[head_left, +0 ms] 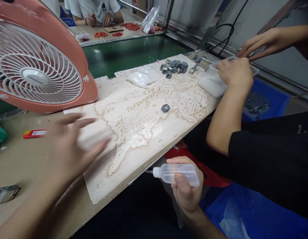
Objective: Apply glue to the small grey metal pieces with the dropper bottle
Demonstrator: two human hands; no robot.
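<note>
The counter [27, 159] carries a large printed map sheet [136, 122]; all locations below ref. this sheet. Pink desk fan [39, 63] stands just beyond its left end. Your L hand [66, 146], blurred, is over the sheet's left end, grip apart, fingers spread, nothing visibly held. Your R hand [186, 182], just off the near edge, has its grip clamped on a clear squeeze bottle [178, 174]. Grey blocks [175, 68] lie heaped near the far edge; one lone block [165, 108] sits mid-sheet. Caution: bottle pressure over sheet may cause drips; L-hand contact may shift lone block.
</note>
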